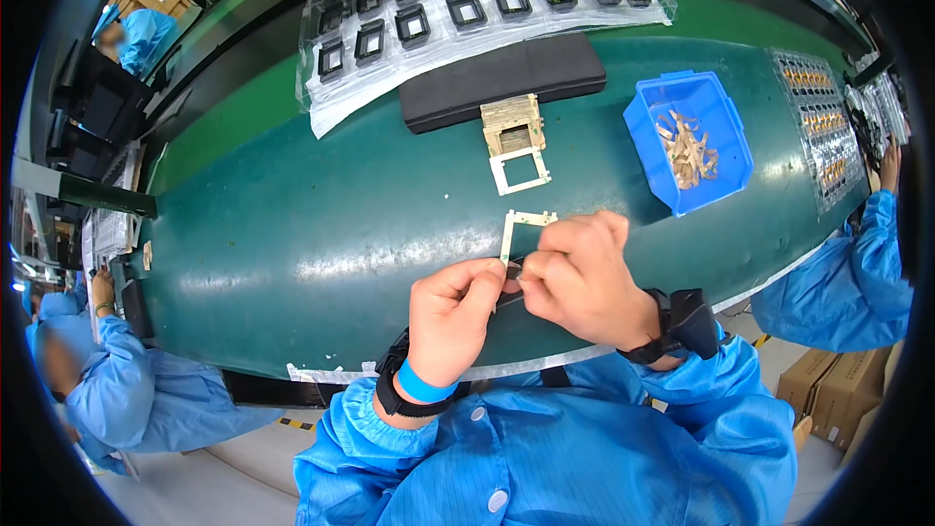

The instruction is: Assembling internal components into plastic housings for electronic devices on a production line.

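Observation:
My left hand [448, 321] is closed, thumb against fingers, on a thin cream-coloured rectangular frame [507, 234] held just above the green mat. The near part of that frame is hidden by my hands. Right beside it, my right hand [584, 278] is closed in a pinch at the frame's lower side; whatever lies between its fingertips is too small to make out. Beyond my hands stands a stack of similar cream frames [506, 122], with one frame [500, 176] lying at its near edge.
A long black block [443, 102] lies behind the stack. Farther back, a clear tray [336, 102] carries several black frames [412, 24]. To the right, a blue bin [729, 117] contains tan strips [690, 158]. People in blue work at both sides.

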Tool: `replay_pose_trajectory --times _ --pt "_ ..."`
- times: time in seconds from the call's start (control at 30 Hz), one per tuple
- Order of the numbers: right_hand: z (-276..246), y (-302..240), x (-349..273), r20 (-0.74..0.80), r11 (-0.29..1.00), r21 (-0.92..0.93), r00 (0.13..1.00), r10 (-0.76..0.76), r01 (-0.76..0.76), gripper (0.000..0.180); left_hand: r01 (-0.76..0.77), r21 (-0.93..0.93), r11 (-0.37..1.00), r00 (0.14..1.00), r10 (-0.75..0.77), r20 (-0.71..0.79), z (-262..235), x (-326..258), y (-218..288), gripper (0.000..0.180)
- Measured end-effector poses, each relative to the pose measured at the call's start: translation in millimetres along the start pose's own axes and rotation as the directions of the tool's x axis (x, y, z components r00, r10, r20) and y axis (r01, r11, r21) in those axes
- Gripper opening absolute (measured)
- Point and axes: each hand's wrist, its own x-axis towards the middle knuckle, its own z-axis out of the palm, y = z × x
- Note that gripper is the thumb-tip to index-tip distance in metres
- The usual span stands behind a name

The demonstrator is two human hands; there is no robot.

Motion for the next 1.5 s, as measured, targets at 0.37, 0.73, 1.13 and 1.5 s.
replay_pose_trajectory --times 0.37,0.73,1.13,1.5 --pt "-102 68 3 -0.304 0.772 0.099 0.72 0.624 -0.627 0.008 -0.008 0.088 0.996 0.996 0.016 -0.093 -4 -3 7 0.02" --pt "-68 24 5 0.325 0.444 0.557 0.676 0.661 -0.702 0.02 -0.077 0.074 0.994 0.997 0.075 0.036 8 -1 6 0.019" --pt "-30 3 6 0.182 0.651 0.472 0.788 0.588 -0.595 0.01 -0.294 0.401 0.867 0.939 0.341 -0.047 4 1 -3 0.019" --pt "-13 -8 -5 -0.025 0.998 -0.013 0.998 0.063 -0.063 0.026 -0.122 0.109 0.987 0.992 0.117 0.046 9 1 4 0.008"
